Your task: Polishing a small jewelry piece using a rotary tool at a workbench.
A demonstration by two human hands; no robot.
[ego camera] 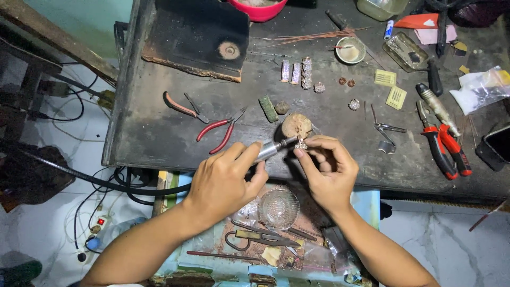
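Note:
My left hand (226,180) grips a silver rotary handpiece (273,149) fed by a black flexible shaft from the left. The tool's tip touches a small sparkling jewellery piece (302,144), pinched between the thumb and fingers of my right hand (329,170). Both hands meet at the front edge of a dark, worn workbench (159,133), just in front of a small round wooden peg (296,125).
Red-handled pliers (220,133) and cutters (183,108) lie left of the hands, more red pliers (446,149) at the right. Small jewelled pieces (305,73), a white dish (350,51), and tweezers (390,128) sit behind. An open drawer below holds a glass dish (280,208) and scissors (260,238).

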